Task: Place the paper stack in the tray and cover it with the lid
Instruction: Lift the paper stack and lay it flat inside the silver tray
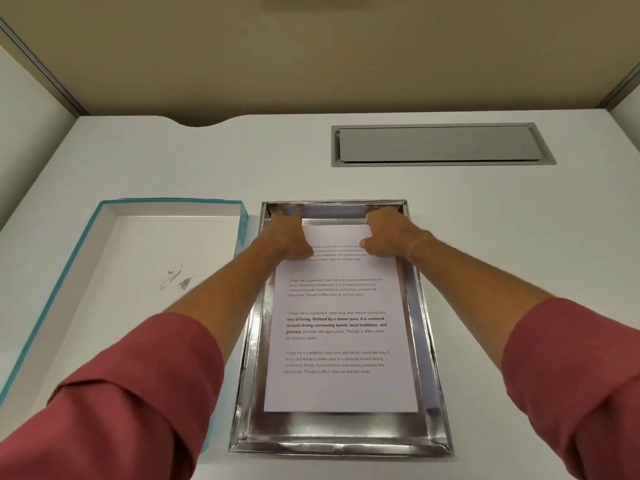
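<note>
**Lid to the left of the loaded tray, both hands at the far end**

- Desk [450, 237]: white, bearing all items.
- Lid [114, 271]: teal-edged, lying inside-up just left of the tray, long axis parallel to it.
- Tray [420, 341]: silver, long axis running away from the person.
- Paper stack [339, 389]: flat inside the tray.
- Left hand [289, 237]: curled on the stack's far left corner; nearer the lid, probably first to reach it.
- Right hand [388, 233]: curled on the far right corner.
</note>
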The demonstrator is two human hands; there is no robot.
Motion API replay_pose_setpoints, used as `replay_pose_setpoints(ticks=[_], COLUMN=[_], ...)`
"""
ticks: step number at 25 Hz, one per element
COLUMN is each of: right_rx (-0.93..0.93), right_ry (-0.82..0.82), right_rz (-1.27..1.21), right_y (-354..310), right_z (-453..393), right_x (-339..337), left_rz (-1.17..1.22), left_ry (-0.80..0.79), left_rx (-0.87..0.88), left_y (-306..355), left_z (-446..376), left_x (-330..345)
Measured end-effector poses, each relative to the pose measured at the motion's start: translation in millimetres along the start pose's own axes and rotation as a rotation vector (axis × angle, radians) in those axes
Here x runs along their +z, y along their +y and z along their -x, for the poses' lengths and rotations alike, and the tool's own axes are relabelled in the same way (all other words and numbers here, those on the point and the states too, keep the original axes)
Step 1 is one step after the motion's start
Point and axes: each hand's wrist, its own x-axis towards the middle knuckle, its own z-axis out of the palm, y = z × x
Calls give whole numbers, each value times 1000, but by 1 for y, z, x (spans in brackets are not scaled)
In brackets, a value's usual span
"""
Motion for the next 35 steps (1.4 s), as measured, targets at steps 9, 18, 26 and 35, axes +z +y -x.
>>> replay_pose_setpoints(ticks=[9, 18, 26, 35], right_rx=[4, 21, -30, -77], right_ry=[3, 4, 207, 354], right_rz=[-16, -49, -21, 67], right_y=[1, 1, -1, -15], right_z=[-1, 2, 33, 84], right_x=[4, 6, 13, 28], left_rz=[-22, 0, 56, -109], left_ry=[24, 41, 241, 450], left_rx=[26, 36, 103, 139], left_y=[-3, -4, -7, -8], left_z=[-2, 2, 40, 97], left_x=[2, 1, 17, 45])
